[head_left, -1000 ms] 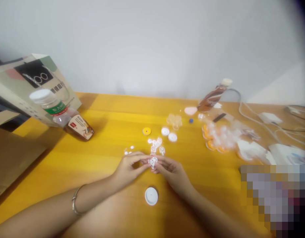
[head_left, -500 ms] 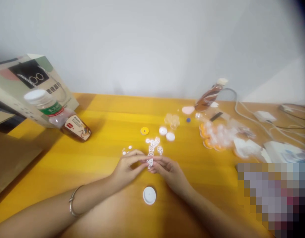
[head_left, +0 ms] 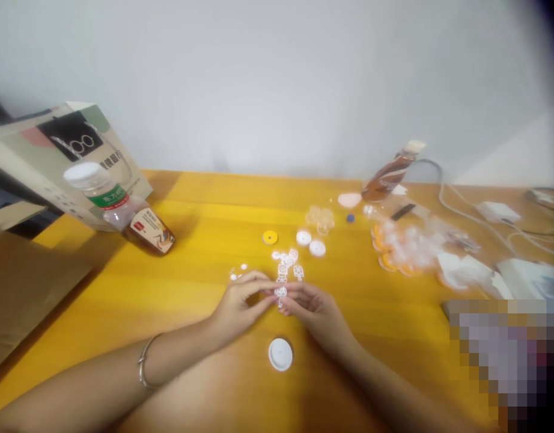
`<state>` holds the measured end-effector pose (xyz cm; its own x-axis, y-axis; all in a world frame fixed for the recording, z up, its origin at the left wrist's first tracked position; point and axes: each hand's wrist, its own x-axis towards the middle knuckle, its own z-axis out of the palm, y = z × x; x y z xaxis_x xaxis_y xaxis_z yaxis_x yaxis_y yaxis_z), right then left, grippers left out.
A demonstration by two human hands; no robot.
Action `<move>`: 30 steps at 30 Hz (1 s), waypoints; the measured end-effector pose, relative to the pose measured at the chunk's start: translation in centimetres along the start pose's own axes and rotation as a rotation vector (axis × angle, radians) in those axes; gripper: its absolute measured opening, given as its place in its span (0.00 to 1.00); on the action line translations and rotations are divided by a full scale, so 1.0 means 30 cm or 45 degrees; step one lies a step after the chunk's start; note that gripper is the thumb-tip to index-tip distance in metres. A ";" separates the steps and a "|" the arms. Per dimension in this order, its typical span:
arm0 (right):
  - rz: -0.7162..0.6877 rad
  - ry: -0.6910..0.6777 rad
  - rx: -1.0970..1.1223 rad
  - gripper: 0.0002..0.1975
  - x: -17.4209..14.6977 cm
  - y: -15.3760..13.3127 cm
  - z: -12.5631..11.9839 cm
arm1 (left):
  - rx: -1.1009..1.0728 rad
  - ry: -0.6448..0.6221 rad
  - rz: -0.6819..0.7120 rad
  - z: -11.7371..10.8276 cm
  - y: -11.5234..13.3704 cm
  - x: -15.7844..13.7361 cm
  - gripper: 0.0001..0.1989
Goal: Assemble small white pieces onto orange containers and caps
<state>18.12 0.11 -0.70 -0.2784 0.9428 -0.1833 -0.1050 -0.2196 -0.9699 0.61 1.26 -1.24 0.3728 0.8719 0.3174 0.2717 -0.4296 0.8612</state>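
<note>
Between my fingertips, over the table's middle, is a small white openwork plastic piece [head_left: 281, 293] with a short stem hanging down. My left hand [head_left: 243, 300] pinches it from the left, and my right hand [head_left: 315, 310] pinches it from the right. Just beyond the fingers lie several similar white openwork pieces [head_left: 283, 269], with another one [head_left: 298, 272] slightly apart to the right. Tiny white parts [head_left: 238, 272] are scattered past my left hand. Nearer to me sits a round white dish-like cap [head_left: 280, 354].
A yellow disc [head_left: 270, 237] and two white discs [head_left: 310, 243] lie farther back. Bottle [head_left: 119, 207] and paper bag [head_left: 74, 162] stand left, beside cardboard [head_left: 29, 294]. To the right are a brown bottle [head_left: 389, 173], bagged orange-and-white items [head_left: 403, 246] and cables [head_left: 457, 204].
The white piece has turned a little between my fingers. Both hands keep their pinch in about the same place, while the whole view has shifted slightly.
</note>
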 end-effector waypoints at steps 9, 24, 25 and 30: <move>-0.010 0.041 -0.015 0.12 0.000 -0.008 0.004 | 0.040 0.028 0.070 -0.005 0.020 0.003 0.11; -0.170 0.262 0.062 0.11 0.004 0.005 -0.011 | 0.508 -0.441 0.357 -0.018 0.023 -0.020 0.14; -0.173 0.267 0.049 0.11 0.004 0.005 -0.012 | 0.500 -0.408 0.307 -0.018 0.019 -0.016 0.14; -0.194 0.238 -0.013 0.10 0.003 0.004 -0.014 | 0.486 -0.244 0.201 -0.019 0.000 -0.006 0.15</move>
<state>18.48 0.28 -0.89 -0.0784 0.9951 -0.0604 -0.1220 -0.0697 -0.9901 0.03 1.25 -1.07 0.5834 0.7452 0.3230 0.4926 -0.6409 0.5887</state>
